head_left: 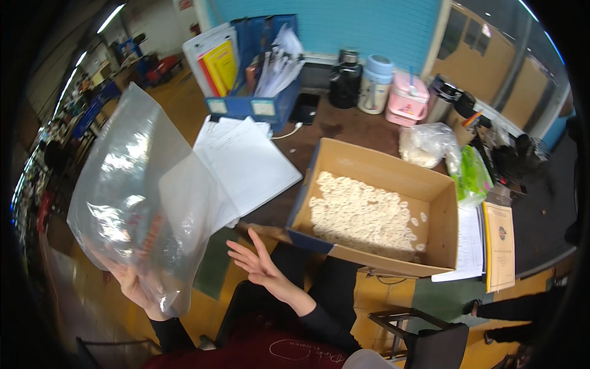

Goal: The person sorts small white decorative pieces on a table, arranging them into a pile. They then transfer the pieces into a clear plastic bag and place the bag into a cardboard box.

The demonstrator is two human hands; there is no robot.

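A large clear plastic bag (144, 178) with faint red print is held up at the left. My left hand (136, 288) grips it near its lower end, and part of the fingers shows through the film. My right hand (264, 269) is raised before the table's front edge, fingers spread, holding nothing. To its right, an open cardboard box (444, 230) rests at the table edge. A heap of small cream-white ring-shaped pieces (359, 209) covers much of its bottom. Behind the bag lie sheets of lined paper (258, 163).
Blue file holders (286, 107) with papers stand at the back, beside a phone (305, 109). Bottles (375, 83) and a pink container (407, 98) line the wall. Right of the box are plastic bags (424, 144) and a tan booklet (499, 243). A dark stool (436, 347) and another person's legs (516, 313) are lower right.
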